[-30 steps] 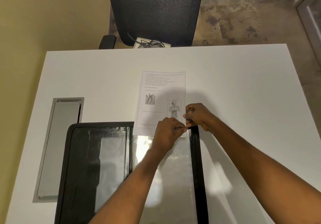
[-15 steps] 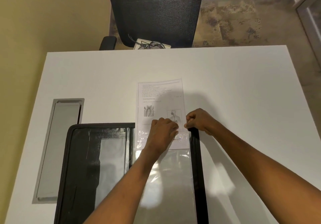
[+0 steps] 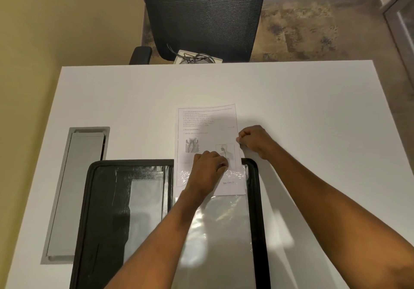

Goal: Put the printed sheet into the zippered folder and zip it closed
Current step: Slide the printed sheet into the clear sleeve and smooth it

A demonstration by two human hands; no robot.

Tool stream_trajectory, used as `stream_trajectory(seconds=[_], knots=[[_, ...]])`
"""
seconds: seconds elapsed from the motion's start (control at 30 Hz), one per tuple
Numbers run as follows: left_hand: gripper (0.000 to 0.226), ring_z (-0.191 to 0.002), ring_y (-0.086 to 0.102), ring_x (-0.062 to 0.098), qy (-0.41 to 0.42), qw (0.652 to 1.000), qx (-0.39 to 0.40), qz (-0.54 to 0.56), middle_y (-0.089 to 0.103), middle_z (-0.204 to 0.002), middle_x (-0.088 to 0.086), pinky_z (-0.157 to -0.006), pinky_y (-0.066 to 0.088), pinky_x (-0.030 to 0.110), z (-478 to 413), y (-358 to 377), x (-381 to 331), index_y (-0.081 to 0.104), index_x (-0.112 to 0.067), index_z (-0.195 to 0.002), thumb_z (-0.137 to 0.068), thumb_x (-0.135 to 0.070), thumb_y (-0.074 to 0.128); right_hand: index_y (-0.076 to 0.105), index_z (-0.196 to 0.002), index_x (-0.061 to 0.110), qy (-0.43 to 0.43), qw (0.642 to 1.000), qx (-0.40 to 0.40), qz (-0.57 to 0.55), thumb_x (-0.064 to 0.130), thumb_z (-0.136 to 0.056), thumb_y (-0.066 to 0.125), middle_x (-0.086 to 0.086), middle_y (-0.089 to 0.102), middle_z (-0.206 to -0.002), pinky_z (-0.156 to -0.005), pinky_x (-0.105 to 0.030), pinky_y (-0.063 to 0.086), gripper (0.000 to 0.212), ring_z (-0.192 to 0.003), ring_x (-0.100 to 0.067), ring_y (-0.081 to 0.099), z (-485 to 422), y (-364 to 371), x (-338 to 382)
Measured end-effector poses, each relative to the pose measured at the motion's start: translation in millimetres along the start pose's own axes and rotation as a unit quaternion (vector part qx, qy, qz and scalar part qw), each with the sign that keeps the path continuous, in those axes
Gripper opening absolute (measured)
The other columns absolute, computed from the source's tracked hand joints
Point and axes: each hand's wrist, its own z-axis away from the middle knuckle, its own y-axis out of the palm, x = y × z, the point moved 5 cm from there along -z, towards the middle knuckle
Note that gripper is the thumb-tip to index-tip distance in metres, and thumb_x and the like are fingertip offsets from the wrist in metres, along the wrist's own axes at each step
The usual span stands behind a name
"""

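The black zippered folder (image 3: 103, 201) lies open on the white table (image 3: 313, 109). A clear sleeve (image 3: 226, 232) covers its right half. The printed sheet (image 3: 206, 125), with text and two diagrams, has its near end tucked under the sleeve's crumpled mouth, and most of it lies out on the table beyond the folder. My left hand (image 3: 208, 170) rests on the sheet with its fingers pinched at the sleeve's mouth. My right hand (image 3: 253, 140) pinches the sheet's right edge just beyond the folder's far right corner.
A grey cable hatch (image 3: 76, 190) is set into the table left of the folder. A black mesh office chair (image 3: 206, 15) stands past the far edge, with a cable box (image 3: 197, 57) by it. A yellow wall runs along the left.
The sheet has slid toward me, so its near end now lies deeper in the sleeve. My right hand has moved from the folder's corner to the sheet's right edge.
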Motion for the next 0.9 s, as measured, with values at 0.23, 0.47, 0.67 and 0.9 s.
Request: stream_trajectory(seconds=[0.23, 0.47, 0.67, 0.9], knots=[[0.015, -0.089, 0.057, 0.012, -0.007, 1.000, 0.001, 0.019, 0.072, -0.094, -0.010, -0.079, 0.025, 0.033, 2, 0, 1, 0.077, -0.027, -0.090, -0.094, -0.026, 0.063, 0.072, -0.080, 0.001, 0.014, 0.996, 0.074, 0.042, 0.010, -0.083, 0.081, -0.011, 0.070, -0.077, -0.067, -0.028, 0.055, 0.013, -0.068, -0.017, 0.064, 14, 3, -19], [0.015, -0.088, 0.055, 0.007, -0.013, 1.000, 0.010, 0.021, 0.071, -0.092, -0.012, -0.079, 0.027, 0.033, 3, -1, -2, 0.076, -0.030, -0.091, -0.096, -0.030, 0.062, 0.071, -0.096, -0.009, 0.019, 0.998, -0.016, -0.059, -0.003, -0.084, 0.074, -0.021, 0.072, -0.088, -0.084, -0.046, 0.062, 0.014, -0.075, -0.027, 0.067, -5, 6, 9], [0.014, -0.084, 0.060, 0.012, -0.012, 0.999, 0.030, 0.036, 0.072, -0.088, -0.011, -0.082, 0.045, 0.043, 0, -4, 3, 0.077, -0.030, -0.088, -0.091, -0.026, 0.064, 0.067, -0.089, -0.013, -0.005, 1.000, 0.025, -0.001, -0.007, -0.082, 0.072, -0.029, 0.072, -0.087, -0.082, -0.050, 0.063, 0.011, -0.076, -0.031, 0.071, 4, 4, -1], [0.019, -0.091, 0.058, 0.014, -0.021, 0.999, 0.011, 0.022, 0.073, -0.096, -0.009, -0.079, 0.024, 0.033, 2, -1, -7, 0.078, -0.026, -0.094, -0.096, -0.021, 0.060, 0.062, -0.069, 0.002, 0.024, 0.990, 0.112, 0.082, -0.003, -0.083, 0.077, -0.023, 0.069, -0.079, -0.069, -0.032, 0.064, 0.022, -0.071, -0.027, 0.070, 28, 6, -19]])
